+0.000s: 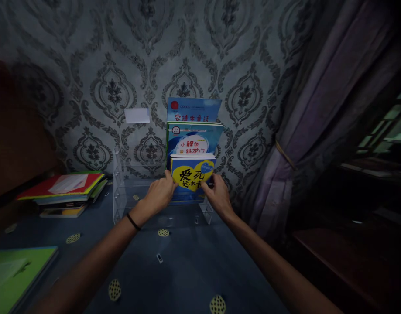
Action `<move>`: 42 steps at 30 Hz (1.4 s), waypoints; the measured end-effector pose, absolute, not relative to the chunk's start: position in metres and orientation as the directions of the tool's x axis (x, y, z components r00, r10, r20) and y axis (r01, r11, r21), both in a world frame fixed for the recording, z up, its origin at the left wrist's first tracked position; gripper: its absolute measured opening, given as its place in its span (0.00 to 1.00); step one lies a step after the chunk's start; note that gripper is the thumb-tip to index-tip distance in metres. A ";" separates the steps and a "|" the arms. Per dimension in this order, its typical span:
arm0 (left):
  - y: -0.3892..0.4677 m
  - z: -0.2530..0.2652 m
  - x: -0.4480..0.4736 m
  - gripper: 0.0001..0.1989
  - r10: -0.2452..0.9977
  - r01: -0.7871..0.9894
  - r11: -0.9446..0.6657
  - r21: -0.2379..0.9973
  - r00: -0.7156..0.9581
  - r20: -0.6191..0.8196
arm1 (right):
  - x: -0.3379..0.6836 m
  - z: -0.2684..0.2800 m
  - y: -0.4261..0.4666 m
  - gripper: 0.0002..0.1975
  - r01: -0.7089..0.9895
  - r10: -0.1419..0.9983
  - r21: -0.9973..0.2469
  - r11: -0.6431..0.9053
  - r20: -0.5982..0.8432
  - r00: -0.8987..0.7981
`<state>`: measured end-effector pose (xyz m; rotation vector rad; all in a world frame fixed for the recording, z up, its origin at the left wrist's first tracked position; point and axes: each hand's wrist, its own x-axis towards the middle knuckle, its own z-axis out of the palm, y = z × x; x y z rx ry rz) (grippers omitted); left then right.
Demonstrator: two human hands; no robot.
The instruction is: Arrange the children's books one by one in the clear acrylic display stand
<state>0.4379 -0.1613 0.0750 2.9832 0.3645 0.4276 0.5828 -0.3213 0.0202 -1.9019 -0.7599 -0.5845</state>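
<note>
A small blue book with a yellow heart on its cover (193, 174) stands upright between my two hands. My left hand (161, 190) grips its left edge, thumb near the front cover. Along its right edge, my right hand (217, 192) is closed with the thumb on the front. Behind it, taller blue books stand in steps: one with a white oval title (195, 141) and a higher one with red lettering (193, 109). A clear plastic tiered rack (118, 192) holds these books on its right side. Whether the small book rests on the rack is hidden.
On the left lies a stack of books with a red and yellow folder (63, 184) on top. A green book (18, 272) is at the near left of the dark blue tablecloth (174, 279). A tied curtain (285, 144) hangs at the right, and a white paper (137, 115) is on the wall.
</note>
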 end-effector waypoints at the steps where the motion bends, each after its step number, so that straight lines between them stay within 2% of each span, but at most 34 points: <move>1: -0.162 0.075 0.438 0.15 0.254 0.224 -0.965 0.139 0.931 0.263 | 0.583 0.020 -0.322 0.16 0.718 0.262 -0.599 -0.355 0.673 0.691; 11: -0.164 0.076 0.440 0.14 0.244 0.208 -0.966 0.154 0.933 0.266 | 0.577 0.020 -0.315 0.09 0.718 0.207 -0.559 -0.415 0.711 0.672; 21: -0.161 0.070 0.445 0.16 0.216 0.184 -0.974 0.133 0.931 0.295 | 0.576 0.015 -0.312 0.10 0.716 0.176 -0.557 -0.421 0.724 0.667; 28: -0.162 0.076 0.442 0.15 0.229 0.198 -0.971 0.135 0.932 0.281 | 0.578 0.016 -0.317 0.11 0.725 0.204 -0.568 -0.389 0.715 0.669; 34: -0.156 0.074 0.441 0.14 0.251 0.198 -0.959 0.201 0.924 0.288 | 0.581 0.020 -0.327 0.17 0.702 0.250 -0.665 -0.255 0.656 0.712; 40: -0.146 0.068 0.445 0.16 0.234 0.150 -0.953 0.264 0.917 0.323 | 0.597 0.025 -0.340 0.23 0.544 0.213 -0.836 0.075 0.546 0.810; 42: -0.145 0.069 0.445 0.16 0.219 0.130 -0.953 0.273 0.920 0.324 | 0.601 0.026 -0.345 0.23 0.512 0.207 -0.852 0.110 0.523 0.827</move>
